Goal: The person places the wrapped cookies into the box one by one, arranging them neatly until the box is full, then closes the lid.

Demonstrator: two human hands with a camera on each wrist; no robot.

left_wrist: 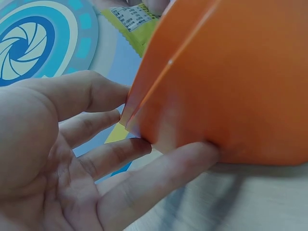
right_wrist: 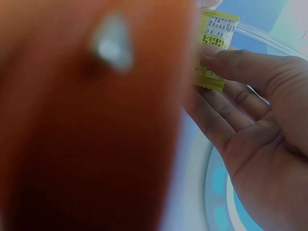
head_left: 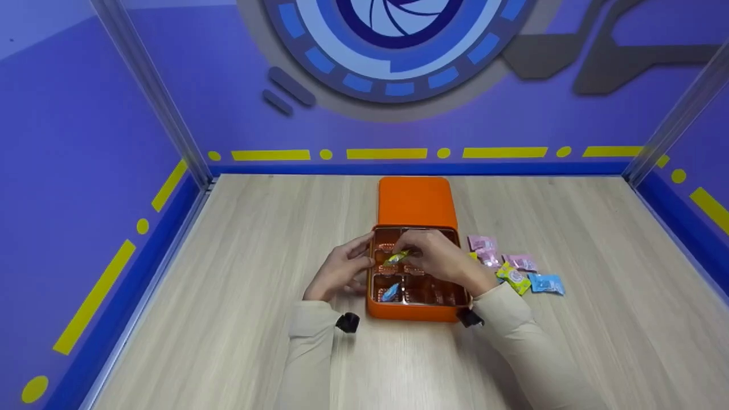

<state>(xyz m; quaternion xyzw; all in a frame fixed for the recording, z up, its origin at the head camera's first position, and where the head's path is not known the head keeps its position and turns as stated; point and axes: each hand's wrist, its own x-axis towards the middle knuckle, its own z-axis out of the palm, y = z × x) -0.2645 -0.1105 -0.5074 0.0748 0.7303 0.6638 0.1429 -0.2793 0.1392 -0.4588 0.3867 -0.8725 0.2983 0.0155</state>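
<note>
My right hand (head_left: 435, 256) pinches a yellow wrapped candy (head_left: 396, 258) between thumb and fingers, above the left middle compartment of an orange box (head_left: 413, 313). In the right wrist view the printed back of the yellow candy (right_wrist: 216, 33) shows beside the thumb. My left hand (head_left: 337, 267) touches the box's left side; the left wrist view has its fairly straight, spread fingers (left_wrist: 168, 173) against the orange wall (left_wrist: 240, 96). One blue wrapped candy (head_left: 390, 292) lies in the front left compartment. The right hand and forearm hide part of the divided tray.
An orange lid (head_left: 416, 200) lies behind the box. To the right, several wrapped candies lie on the wooden table (head_left: 228, 319): pink ones (head_left: 519, 262), a yellow one (head_left: 514, 279) and a blue one (head_left: 547, 283). Blue-purple walls (head_left: 199, 125) bound the table at back and sides.
</note>
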